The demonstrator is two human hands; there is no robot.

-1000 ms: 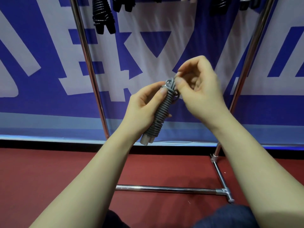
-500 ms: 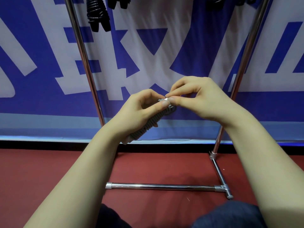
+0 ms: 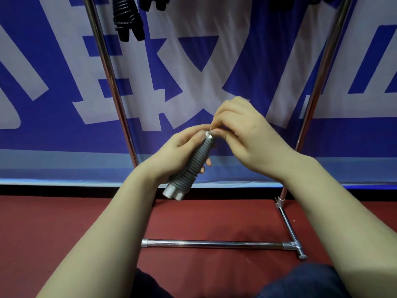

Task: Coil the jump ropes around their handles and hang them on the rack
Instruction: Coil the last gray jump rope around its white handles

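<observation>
A grey jump rope (image 3: 191,168), wound tightly round its two pale handles, slants in front of me with the handle ends pointing down-left. My left hand (image 3: 176,153) grips the bundle from the left side. My right hand (image 3: 242,134) pinches the bundle's top end with fingertips and thumb. Behind stands the chrome rack (image 3: 111,82), its top bar out of view. A coiled black jump rope (image 3: 127,18) hangs at the top left.
More black coiled ropes (image 3: 155,3) hang along the top edge. The rack's base bar (image 3: 212,244) and right foot (image 3: 290,229) lie on the red floor. A blue and white banner (image 3: 193,72) covers the wall behind. My knees show at the bottom.
The bundle has dropped lower and tilted, and the loose loop at its top is no longer visible. My right hand has come down over the top end.
</observation>
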